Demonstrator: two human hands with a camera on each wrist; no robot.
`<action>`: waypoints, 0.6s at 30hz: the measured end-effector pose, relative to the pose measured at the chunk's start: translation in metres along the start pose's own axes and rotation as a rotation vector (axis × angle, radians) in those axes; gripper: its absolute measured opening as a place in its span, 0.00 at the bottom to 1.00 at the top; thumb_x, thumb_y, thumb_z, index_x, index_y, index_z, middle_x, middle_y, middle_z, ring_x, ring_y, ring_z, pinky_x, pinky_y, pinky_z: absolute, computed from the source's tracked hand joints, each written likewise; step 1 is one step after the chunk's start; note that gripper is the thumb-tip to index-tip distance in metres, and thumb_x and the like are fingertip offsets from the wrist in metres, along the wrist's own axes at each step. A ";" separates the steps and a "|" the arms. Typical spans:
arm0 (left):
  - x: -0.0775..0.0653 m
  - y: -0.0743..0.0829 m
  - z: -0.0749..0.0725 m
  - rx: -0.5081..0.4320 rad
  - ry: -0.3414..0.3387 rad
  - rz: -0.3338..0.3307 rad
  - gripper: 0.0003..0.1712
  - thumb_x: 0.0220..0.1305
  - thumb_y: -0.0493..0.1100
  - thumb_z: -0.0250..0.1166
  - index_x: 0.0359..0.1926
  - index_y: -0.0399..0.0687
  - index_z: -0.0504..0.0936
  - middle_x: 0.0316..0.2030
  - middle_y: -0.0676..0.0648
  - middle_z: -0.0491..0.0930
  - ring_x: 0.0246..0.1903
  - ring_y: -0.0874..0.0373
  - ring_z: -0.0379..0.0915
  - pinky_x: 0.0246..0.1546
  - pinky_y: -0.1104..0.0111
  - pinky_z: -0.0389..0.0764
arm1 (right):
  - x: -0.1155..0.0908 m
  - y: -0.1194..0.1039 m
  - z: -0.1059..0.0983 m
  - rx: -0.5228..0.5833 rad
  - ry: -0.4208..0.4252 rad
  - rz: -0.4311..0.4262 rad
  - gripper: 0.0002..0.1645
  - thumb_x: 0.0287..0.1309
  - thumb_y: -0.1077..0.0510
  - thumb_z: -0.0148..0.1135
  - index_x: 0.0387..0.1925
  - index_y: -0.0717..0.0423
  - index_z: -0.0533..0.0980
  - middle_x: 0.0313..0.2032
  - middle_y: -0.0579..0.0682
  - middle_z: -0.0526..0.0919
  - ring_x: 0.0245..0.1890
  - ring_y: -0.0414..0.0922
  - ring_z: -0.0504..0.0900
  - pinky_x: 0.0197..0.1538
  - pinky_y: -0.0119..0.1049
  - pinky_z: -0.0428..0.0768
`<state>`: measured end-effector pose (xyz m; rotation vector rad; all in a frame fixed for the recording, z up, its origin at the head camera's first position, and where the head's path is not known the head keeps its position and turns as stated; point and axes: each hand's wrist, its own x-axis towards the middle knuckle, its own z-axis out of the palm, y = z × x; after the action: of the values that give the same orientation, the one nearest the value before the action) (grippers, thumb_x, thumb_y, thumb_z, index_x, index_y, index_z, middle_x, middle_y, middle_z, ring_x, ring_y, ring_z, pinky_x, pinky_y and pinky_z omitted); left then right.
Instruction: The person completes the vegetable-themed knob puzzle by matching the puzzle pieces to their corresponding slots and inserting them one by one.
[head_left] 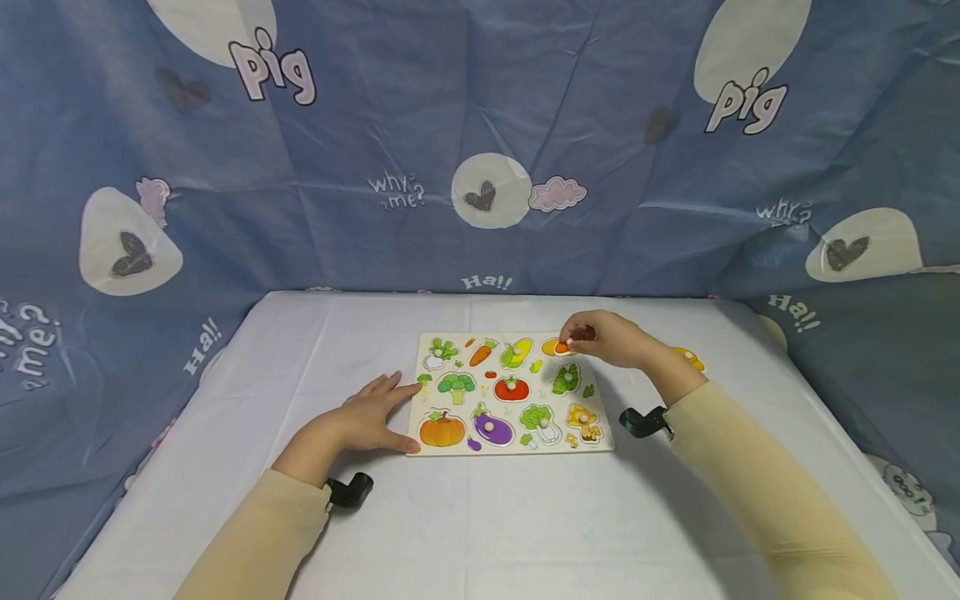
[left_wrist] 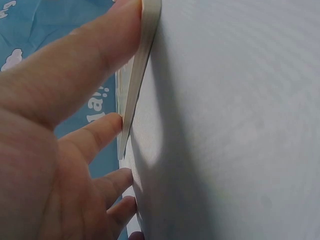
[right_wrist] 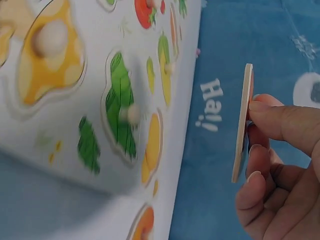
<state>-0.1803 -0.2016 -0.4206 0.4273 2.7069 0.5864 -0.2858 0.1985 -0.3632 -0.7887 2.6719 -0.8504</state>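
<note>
My right hand [head_left: 611,337] pinches a thin wooden puzzle piece [right_wrist: 242,130] above the far right corner of a vegetable puzzle board [head_left: 480,450]. The piece appears edge-on in the right wrist view, and its orange-red face [head_left: 562,347] shows only partly in the head view, so its kind is unclear. Near it on the board is a yellow-orange shape [right_wrist: 152,147] with no knob showing. My left hand [head_left: 375,414] rests at the board's left side, fingers spread. Its thumb [left_wrist: 90,60] touches the near left corner and its index finger the left edge.
Knobbed pieces sit in the board, among them an eggplant [head_left: 492,427], a tomato [head_left: 512,388] and a mushroom [head_left: 583,421]. A loose yellow-orange piece [head_left: 690,359] lies on the white-covered table [head_left: 465,533] beyond my right wrist. Blue printed cloth [head_left: 420,100] hangs behind.
</note>
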 end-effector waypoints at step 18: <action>-0.001 -0.001 0.001 0.001 0.007 0.016 0.60 0.47 0.66 0.76 0.76 0.50 0.61 0.77 0.31 0.46 0.75 0.29 0.37 0.69 0.33 0.45 | 0.058 -0.034 0.035 0.062 -0.109 -0.108 0.05 0.67 0.65 0.62 0.42 0.56 0.81 0.34 0.48 0.80 0.33 0.44 0.72 0.39 0.36 0.73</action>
<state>-0.1799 -0.2028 -0.4215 0.4484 2.7125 0.5921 -0.3066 0.1262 -0.3744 -0.9436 2.5156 -0.8837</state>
